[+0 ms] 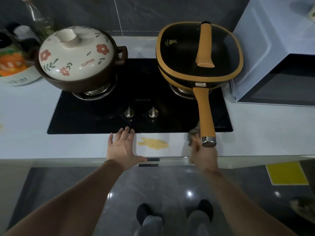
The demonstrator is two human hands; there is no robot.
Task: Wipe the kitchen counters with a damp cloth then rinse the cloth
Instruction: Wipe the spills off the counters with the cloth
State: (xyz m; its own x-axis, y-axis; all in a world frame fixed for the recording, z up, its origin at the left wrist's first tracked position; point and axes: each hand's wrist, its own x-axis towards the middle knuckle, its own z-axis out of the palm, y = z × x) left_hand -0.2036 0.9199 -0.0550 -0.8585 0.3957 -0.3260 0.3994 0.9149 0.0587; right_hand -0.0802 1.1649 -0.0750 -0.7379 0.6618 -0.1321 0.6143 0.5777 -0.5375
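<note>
Wiping the front strip of the counter [76,147], by all appearances, and so working the first step of the task, with rinsing not yet being reached. Holding a greyish cloth [194,133] bunched in the right grip [203,154], curling the fingers round it, though reading this through heavy motion blur. Pressing that cloth onto the counter at the front right corner of the black hob [136,99], directly beneath the end of the pan handle [207,116]. Resting the left grip [121,147] flat and open on the counter, spreading straight fingers and touching the hob's front edge with the fingertips [127,129], just below the knobs [129,113]. Noting a yellow spill [153,143] lying on the counter between the two grips, just beside the left one and near the cloth, not yet being wiped. Judging the next move as calling for a leftward sweep of the cloth across the spill, pressing firmly enough to be lifting the residue rather than smearing it. Flagging the overhanging handle as a hazard, risking a knock to the pan [199,53] when raising the cloth. Advising clearing the left grip out of the sweep's path.
</note>
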